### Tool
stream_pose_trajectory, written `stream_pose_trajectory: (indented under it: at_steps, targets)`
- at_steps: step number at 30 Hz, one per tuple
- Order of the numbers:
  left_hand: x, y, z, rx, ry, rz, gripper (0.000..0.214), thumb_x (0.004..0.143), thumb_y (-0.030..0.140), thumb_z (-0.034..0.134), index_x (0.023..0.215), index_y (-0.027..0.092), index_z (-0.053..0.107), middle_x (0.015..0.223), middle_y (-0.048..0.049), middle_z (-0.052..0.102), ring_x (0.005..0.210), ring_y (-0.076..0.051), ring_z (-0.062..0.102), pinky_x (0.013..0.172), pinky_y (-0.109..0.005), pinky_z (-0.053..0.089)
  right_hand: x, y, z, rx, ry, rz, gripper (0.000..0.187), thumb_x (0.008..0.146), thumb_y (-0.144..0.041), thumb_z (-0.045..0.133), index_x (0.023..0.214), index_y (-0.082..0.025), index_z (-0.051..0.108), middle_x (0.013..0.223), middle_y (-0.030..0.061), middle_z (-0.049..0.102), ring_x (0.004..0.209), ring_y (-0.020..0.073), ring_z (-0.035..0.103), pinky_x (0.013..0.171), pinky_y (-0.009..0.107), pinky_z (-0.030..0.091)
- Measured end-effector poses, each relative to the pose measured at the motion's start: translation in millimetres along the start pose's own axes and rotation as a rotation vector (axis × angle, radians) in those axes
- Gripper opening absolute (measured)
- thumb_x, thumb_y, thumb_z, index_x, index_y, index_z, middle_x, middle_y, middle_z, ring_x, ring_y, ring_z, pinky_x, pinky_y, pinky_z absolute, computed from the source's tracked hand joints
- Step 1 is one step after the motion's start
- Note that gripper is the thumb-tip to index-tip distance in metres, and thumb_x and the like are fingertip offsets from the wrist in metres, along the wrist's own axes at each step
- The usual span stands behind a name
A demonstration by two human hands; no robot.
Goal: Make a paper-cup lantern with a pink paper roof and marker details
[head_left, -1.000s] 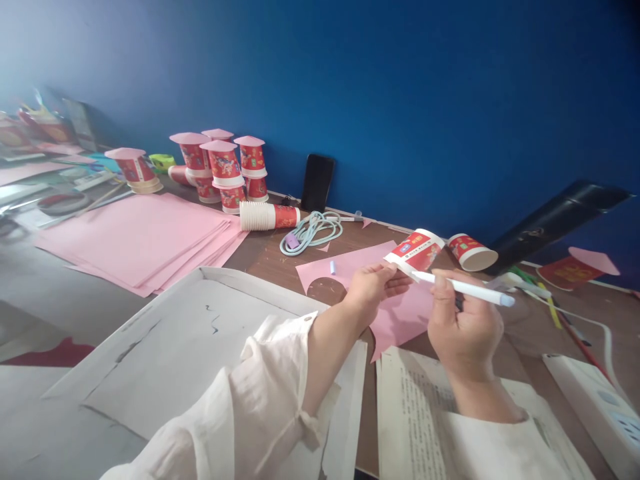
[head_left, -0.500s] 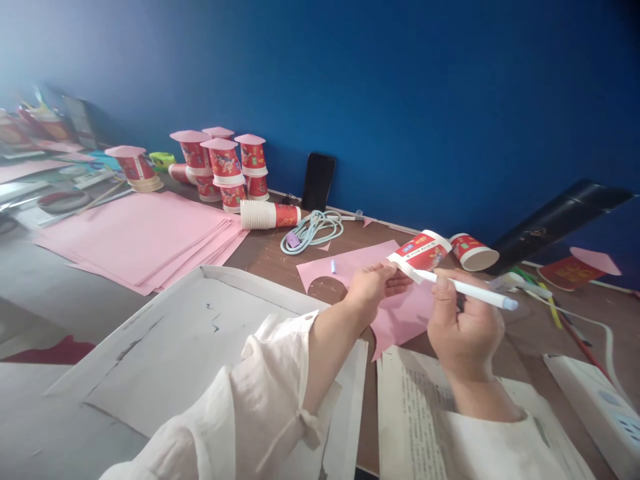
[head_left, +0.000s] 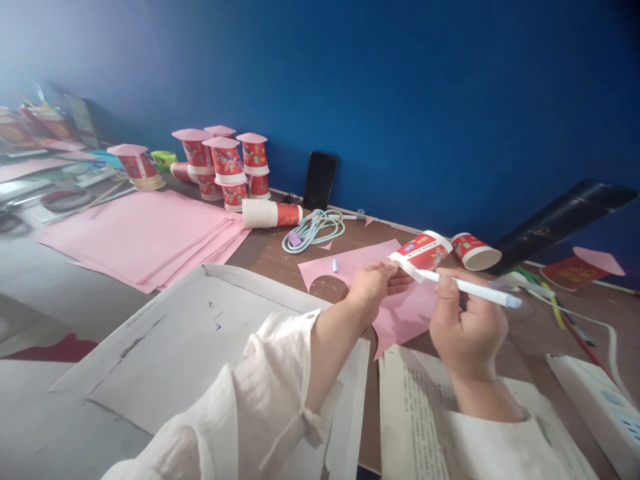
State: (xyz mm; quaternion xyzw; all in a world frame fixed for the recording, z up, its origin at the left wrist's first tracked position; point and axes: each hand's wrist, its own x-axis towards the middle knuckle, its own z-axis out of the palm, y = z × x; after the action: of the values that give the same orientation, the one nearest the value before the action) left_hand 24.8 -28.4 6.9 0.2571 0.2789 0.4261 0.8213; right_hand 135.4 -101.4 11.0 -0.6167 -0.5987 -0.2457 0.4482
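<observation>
A red and white paper cup [head_left: 423, 251] lies tilted on its side, its white rim end gripped by my left hand [head_left: 376, 283]. My right hand [head_left: 467, 327] is closed around a white marker pen [head_left: 475, 289], whose tip touches or nearly touches the cup near its rim. Under the hands lies a cut sheet of pink paper [head_left: 400, 320] with rounded cut-outs. A small pale blue pen cap [head_left: 335, 266] rests on that sheet, left of the cup. Just behind the right hand another red paper cup [head_left: 473, 252] lies on its side.
Red cups with pink paper tops [head_left: 227, 160] stand stacked at the back left. Nested cups [head_left: 270, 213], a coiled cable [head_left: 315, 230] and a phone [head_left: 320, 180] are near the wall. Pink sheets [head_left: 145, 233] lie left; a printed booklet [head_left: 407, 407] and power strip [head_left: 595, 400] sit right.
The view has shifted very slightly. Both hands keep their hold on the cup and the marker pen, with almost no movement visible.
</observation>
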Motion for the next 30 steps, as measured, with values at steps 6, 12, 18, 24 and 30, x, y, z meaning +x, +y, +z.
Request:
stream_pose_trajectory:
  at_steps: [6,12,18,24,30]
  targets:
    - [2.5,-2.2,-1.6,-0.012,0.01,0.006,0.019,0.088,0.015,0.052,0.072,0.01,0.062,0.068,-0.0079,0.065,0.063,-0.015,0.065,0.084,-0.036,0.051,-0.5,-1.3,0.2,0.003,0.013,0.003,0.022,0.09,-0.026,0.052,0.098,-0.013,0.067,0.086,0.0112,0.071,0.087,0.0229,0.068,0.077,0.033,0.051]
    - [5.9,-3.7,-3.3,-0.031,0.037,0.006,0.017,0.088,0.015,0.052,0.075,0.01,0.062,0.071,-0.0089,0.066,0.064,-0.015,0.065,0.085,-0.037,0.051,-1.4,1.3,-0.7,-0.036,0.083,0.039,0.021,0.09,-0.025,0.051,0.097,-0.013,0.067,0.084,0.0108,0.071,0.086,0.0229,0.068,0.076,0.033,0.051]
    - [5.0,-3.4,-2.3,-0.017,0.031,0.014,0.017,0.088,0.016,0.052,0.075,0.01,0.062,0.071,-0.0089,0.066,0.065,-0.015,0.064,0.086,-0.038,0.051,-1.9,0.5,2.1,-0.018,0.047,-0.017,0.02,0.089,-0.024,0.053,0.098,-0.013,0.068,0.09,0.0117,0.071,0.089,0.0227,0.068,0.078,0.032,0.051]
    - [3.5,-2.4,-1.6,-0.017,0.042,-0.001,0.019,0.088,0.015,0.051,0.072,0.011,0.06,0.069,-0.0077,0.065,0.064,-0.015,0.064,0.086,-0.037,0.051,-1.6,0.4,2.2,-0.01,0.007,-0.005,0.023,0.091,-0.026,0.051,0.099,-0.014,0.068,0.089,0.0112,0.071,0.088,0.0228,0.067,0.078,0.033,0.051]
    - [4.4,-2.9,-1.9,-0.001,0.041,0.005,0.018,0.086,0.016,0.053,0.072,0.011,0.061,0.07,-0.009,0.066,0.067,-0.016,0.065,0.087,-0.039,0.051,-2.5,0.0,0.4,-0.012,-0.022,0.028,0.024,0.091,-0.029,0.051,0.101,-0.016,0.068,0.09,0.0112,0.071,0.088,0.0236,0.067,0.079,0.036,0.051]
